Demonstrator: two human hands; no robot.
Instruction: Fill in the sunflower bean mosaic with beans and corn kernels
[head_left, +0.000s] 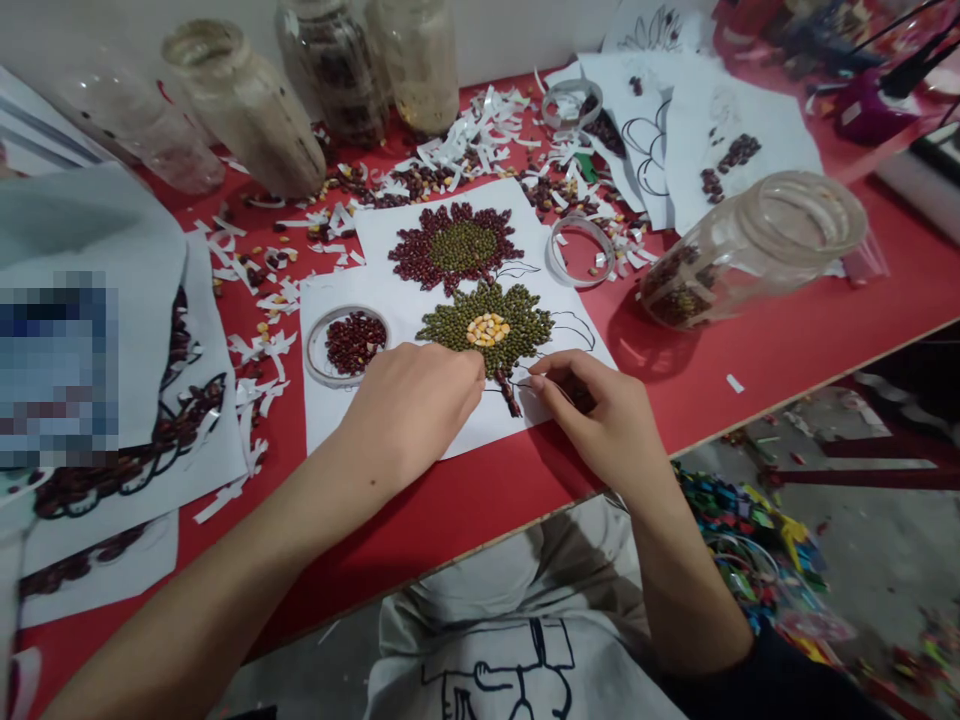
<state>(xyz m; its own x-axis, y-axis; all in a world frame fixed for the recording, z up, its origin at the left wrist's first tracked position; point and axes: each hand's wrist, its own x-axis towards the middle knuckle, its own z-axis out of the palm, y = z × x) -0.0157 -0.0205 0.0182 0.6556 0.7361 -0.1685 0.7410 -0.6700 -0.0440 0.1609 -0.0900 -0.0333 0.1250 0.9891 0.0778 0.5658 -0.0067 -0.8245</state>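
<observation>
A white sheet (390, 310) on the red table (787, 340) bears two flowers made of seeds: a dark red one with a green centre (454, 246) and, nearer me, a green one with a yellow corn centre (489, 326). My left hand (409, 410) rests on the sheet with fingers curled, its fingertips at the lower edge of the green flower. My right hand (600, 415) pinches its fingertips together at the flower's red bean stem (510, 392); what they hold is too small to make out. A round lid of red beans (349, 343) sits just left of my left hand.
Several jars stand along the back (247, 105), and one lies tipped on its side at right (750, 250). An empty ring lid (580, 250), paper scraps (465, 130), other seed drawings (112, 470) and printed sheets (720, 130) surround the work. The table edge runs diagonally near my lap.
</observation>
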